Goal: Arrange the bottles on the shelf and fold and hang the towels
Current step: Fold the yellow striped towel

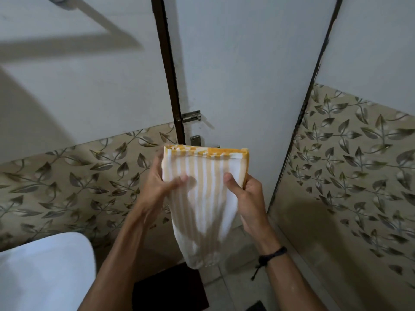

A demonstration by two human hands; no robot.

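Left hand (157, 187) and right hand (244, 198) pinch opposite edges of the folded towel (202, 198), probably light and limp; grip near the fold.

One head-worn view, angled forward and down, near left hand (155, 187), right hand (249, 198)

We are in a small home bathroom. Leaf-patterned wall tiles (67, 176) cover the lower walls, with plain paint above. We face a white door (235, 75) fitted with a sliding bolt (190, 116). A white ceramic fixture (45, 272) sits lower left, a dark mat (170, 290) lies on the tiled floor (226, 277), and a metal rail (98, 13) is mounted high on the wall.
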